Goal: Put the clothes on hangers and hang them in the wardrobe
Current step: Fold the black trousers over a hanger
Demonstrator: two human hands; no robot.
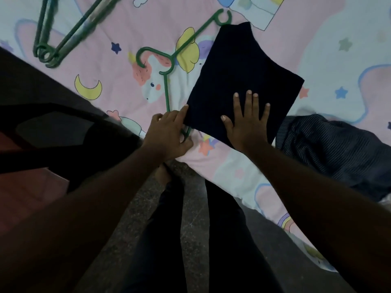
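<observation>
Navy folded garment (243,81), lying flat on a bed sheet (118,85) printed with unicorns, moons, stars and clouds on a pink and white ground. A green hanger (167,89) lies on the sheet just left of the garment; one arm runs up to a curled end beside the garment's far corner, the other runs down toward the near edge, where it passes under the cloth. Right hand (246,125): palm down on the near part of the garment, fingers straight and fanned apart. Left hand (169,134): at the garment's near left corner, forefinger laid along the cloth edge, remaining fingers curled round the hanger's lower end. Stack of further green hangers (61,34) at upper left, well apart from the garment, somewhat blurred. Dark pinstriped garment (330,149), crumpled, on the sheet to the right, touching the navy one's near corner. Mattress edge runs diagonally across the view; below it, a dark speckled floor (190,208) and the person's dark-trousered legs. Dim furniture at left, not identifiable.
</observation>
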